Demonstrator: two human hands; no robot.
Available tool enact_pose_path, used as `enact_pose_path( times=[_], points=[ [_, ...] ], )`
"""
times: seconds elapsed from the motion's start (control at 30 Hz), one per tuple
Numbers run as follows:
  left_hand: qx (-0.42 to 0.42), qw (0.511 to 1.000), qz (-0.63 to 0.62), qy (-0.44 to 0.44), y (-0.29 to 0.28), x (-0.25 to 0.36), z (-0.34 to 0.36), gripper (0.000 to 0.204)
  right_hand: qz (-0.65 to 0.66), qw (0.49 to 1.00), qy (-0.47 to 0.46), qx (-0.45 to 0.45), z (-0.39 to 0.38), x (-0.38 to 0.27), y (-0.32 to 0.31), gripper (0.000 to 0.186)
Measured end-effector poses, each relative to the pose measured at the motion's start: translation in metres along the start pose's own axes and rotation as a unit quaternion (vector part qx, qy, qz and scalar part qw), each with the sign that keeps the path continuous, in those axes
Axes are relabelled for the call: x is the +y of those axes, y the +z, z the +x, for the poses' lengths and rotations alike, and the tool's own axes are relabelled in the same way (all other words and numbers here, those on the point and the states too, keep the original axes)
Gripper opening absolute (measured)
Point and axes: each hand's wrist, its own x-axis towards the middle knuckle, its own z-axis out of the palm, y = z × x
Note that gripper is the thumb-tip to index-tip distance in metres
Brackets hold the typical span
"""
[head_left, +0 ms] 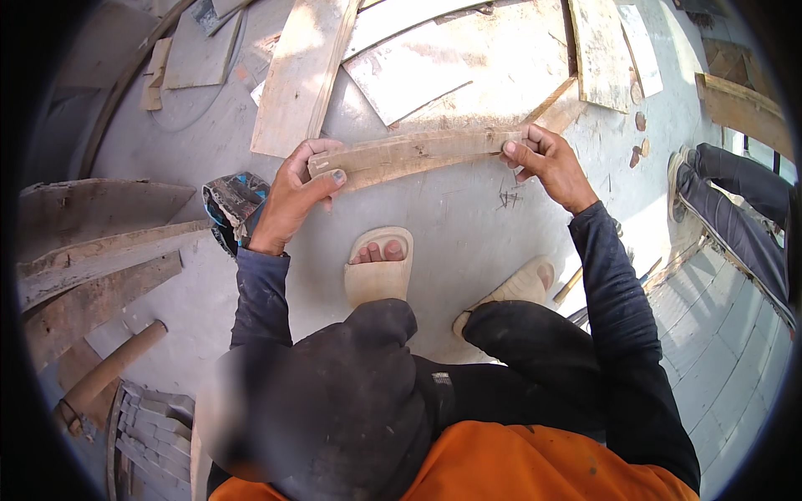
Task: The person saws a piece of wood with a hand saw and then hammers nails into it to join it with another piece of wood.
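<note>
A narrow wooden board (pixel 422 154) stretches between my two hands, held roughly level above the grey floor. My left hand (pixel 302 185) grips its left end, with the thumb on the near side and the fingers behind the wood. At the other end my right hand (pixel 543 163) pinches the board between thumb and fingers. Below my right hand several nails (pixel 510 199) lie scattered on the floor. A dark patterned cloth bundle (pixel 235 204) rests beside my left wrist.
Planks (pixel 305 71) and a worn panel (pixel 409 71) lie on the floor ahead. Curved boards (pixel 109 259) and a wooden pole (pixel 117 367) are at the left. Another person's legs (pixel 739 213) are at the right. My sandalled feet (pixel 380 271) stand below the board.
</note>
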Motion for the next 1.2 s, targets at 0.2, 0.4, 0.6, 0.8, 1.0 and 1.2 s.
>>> enact_pose_path(
  times=[0.2,0.4,0.6,0.8,1.0,1.2],
  points=[
    [0.069,0.98,0.184,0.042,0.002,-0.016,-0.01,0.046,0.067,0.996,0.054,-0.005,-0.007,0.019,0.019,0.054],
    [0.143,0.932,0.311,0.121,0.024,-0.023,-0.035,0.044,0.101,0.992,0.039,0.058,-0.013,0.03,0.038,0.055],
    [0.148,0.88,0.419,0.166,0.034,-0.029,-0.054,0.043,0.088,0.99,0.033,0.101,-0.016,0.032,0.048,0.056],
    [0.142,0.871,0.437,0.174,0.033,-0.04,-0.046,0.044,0.12,0.986,0.048,0.104,-0.011,0.03,0.05,0.054],
    [0.129,0.887,0.425,0.131,0.03,-0.035,-0.043,0.044,0.122,0.984,0.064,0.117,-0.004,0.027,0.048,0.054],
    [0.135,0.888,0.424,0.119,0.032,-0.035,-0.043,0.046,0.127,0.983,0.074,0.107,0.003,0.025,0.046,0.052]
  ],
)
